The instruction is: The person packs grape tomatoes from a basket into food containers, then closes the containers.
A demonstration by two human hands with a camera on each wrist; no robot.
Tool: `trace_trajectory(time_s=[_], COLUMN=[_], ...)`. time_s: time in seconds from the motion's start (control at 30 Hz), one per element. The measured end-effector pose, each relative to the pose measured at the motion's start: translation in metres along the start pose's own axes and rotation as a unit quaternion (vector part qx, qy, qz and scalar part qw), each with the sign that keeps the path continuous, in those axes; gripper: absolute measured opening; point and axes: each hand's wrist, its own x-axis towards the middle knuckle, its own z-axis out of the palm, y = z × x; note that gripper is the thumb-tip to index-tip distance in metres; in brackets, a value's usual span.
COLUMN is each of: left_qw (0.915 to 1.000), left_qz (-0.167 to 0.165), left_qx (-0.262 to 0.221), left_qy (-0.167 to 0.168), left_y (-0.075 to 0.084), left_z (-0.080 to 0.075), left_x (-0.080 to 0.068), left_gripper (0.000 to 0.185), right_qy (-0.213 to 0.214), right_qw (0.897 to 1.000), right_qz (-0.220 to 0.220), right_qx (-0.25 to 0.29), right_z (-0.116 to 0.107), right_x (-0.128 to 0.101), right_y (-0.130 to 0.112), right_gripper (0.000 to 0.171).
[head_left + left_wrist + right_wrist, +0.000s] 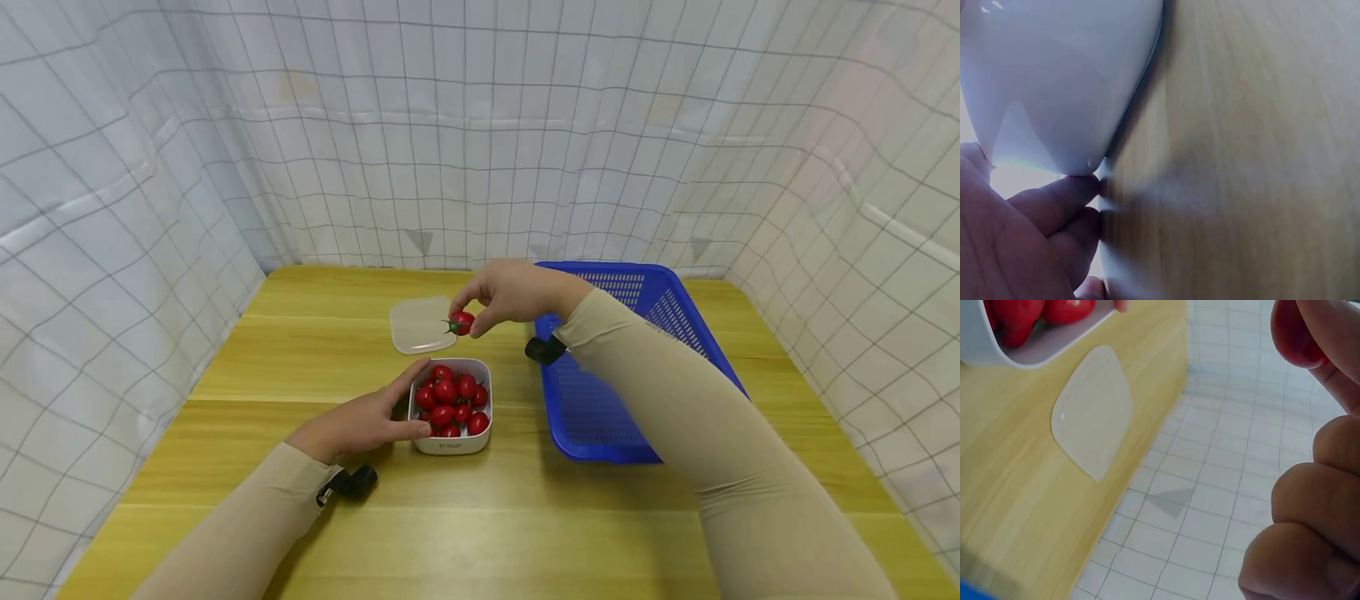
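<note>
My right hand (pixel 517 292) pinches a red cherry tomato (pixel 461 323) with a green stem between thumb and fingertips, above the table's middle. The same tomato (pixel 1297 334) shows at the top of the right wrist view, partly covered by the thumb. A white square container (pixel 450 446) holding several cherry tomatoes (pixel 446 392) stands upright below it. Along the container's left side, my left hand (pixel 371 421) grips it, thumb at the near corner and index finger at the far one. In the left wrist view, curled fingers (pixel 1054 203) touch the container's outer wall (pixel 1066 75).
Behind the container, a translucent lid (pixel 416 325) lies flat on the wooden table (pixel 300 350). A blue perforated basket (pixel 600 408) stands to the right, partly under my right forearm. White gridded curtains (pixel 480 167) hang along the back and both sides.
</note>
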Motion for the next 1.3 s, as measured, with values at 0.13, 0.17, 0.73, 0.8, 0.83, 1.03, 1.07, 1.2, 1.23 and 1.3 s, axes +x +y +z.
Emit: trace_trajectory(time_s=[0.13,0.17,0.73,0.8,0.83,1.03,1.07,1.2,1.23,1.3], left_qw=[1.0,1.0,1.0,1.0,1.0,0.9999,0.9999,0.9998,0.9998,0.9999], left_qz=[-0.001,0.0,-0.004,-0.005,-0.007,-0.013,-0.015,-0.02,-0.018,-0.014], left_qx=[0.0,0.0,0.003,0.003,0.001,-0.004,-0.003,-0.004,-0.004,-0.006], left_qy=[-0.001,0.0,-0.002,-0.002,-0.002,-0.004,-0.004,-0.004,-0.003,-0.004], left_y=[0.001,0.0,-0.001,-0.001,-0.001,-0.001,-0.001,0.0,0.0,0.001], left_z=[0.0,0.001,0.002,0.002,0.002,0.002,0.001,0.0,0.0,0.0], left_x=[0.0,0.0,-0.001,-0.001,-0.001,-0.001,-0.001,0.0,0.0,0.001], left_gripper=[0.104,0.104,0.105,0.104,0.104,0.104,0.104,0.104,0.104,0.103], right_qy=[-0.015,-0.018,-0.042,-0.043,-0.043,-0.048,-0.048,-0.046,-0.045,-0.044], right_qw=[1.0,1.0,0.999,0.998,0.998,0.998,0.998,0.998,0.998,0.998], right_qz=[-0.005,-0.006,-0.027,-0.029,-0.029,-0.029,-0.029,-0.03,-0.031,-0.032], right_qx=[-0.005,-0.005,0.017,0.022,0.023,0.034,0.035,0.038,0.039,0.038], right_z=[0.004,0.005,0.012,0.012,0.012,0.012,0.011,0.01,0.01,0.01], right_x=[0.003,0.004,0.011,0.011,0.011,0.011,0.011,0.011,0.011,0.01], right_y=[-0.004,-0.005,-0.01,-0.01,-0.01,-0.01,-0.009,-0.009,-0.009,-0.009], right_gripper=[0.028,0.028,0.03,0.03,0.03,0.031,0.032,0.033,0.033,0.034])
